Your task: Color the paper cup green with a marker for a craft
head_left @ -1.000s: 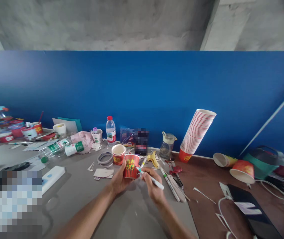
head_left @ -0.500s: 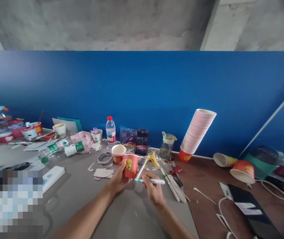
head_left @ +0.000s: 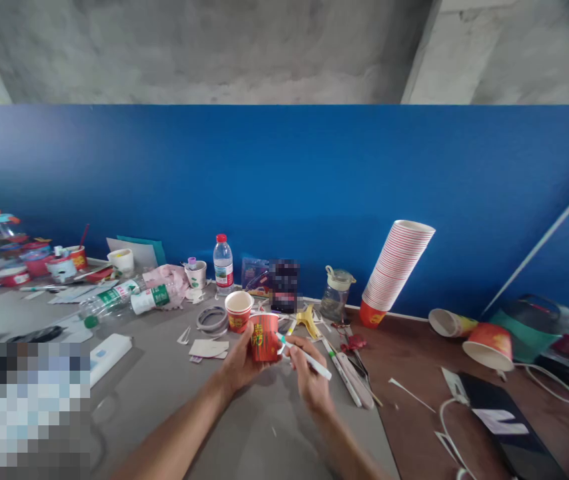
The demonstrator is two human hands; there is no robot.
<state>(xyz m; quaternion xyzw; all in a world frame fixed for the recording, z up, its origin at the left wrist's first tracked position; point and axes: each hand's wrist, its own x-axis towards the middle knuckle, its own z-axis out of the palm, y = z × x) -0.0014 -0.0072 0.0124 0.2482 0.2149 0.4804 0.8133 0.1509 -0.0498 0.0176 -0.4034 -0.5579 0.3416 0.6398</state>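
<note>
While clasping a red paper cup [head_left: 264,337] in the left hand [head_left: 242,363], with the grip wrapped round its near wall, holds it over the grey counter [head_left: 174,393], roughly upright and mouth upward. Pinches a white marker [head_left: 309,360] in the right hand [head_left: 312,387], with the grip clenched on the barrel a little behind the green tip. Lays the marker's long axis on a slant, from the near right to the far left, with the tip pointing left and away at the cup. Rests the tip at the cup's right side; cannot tell whether truly touching. Just behind the held cup, shows a second red cup [head_left: 238,311] standing open on the counter, beside a tape roll [head_left: 211,319]. Farther right, shows a leaning stack of cups [head_left: 398,267] against the blue wall [head_left: 284,180].
</note>
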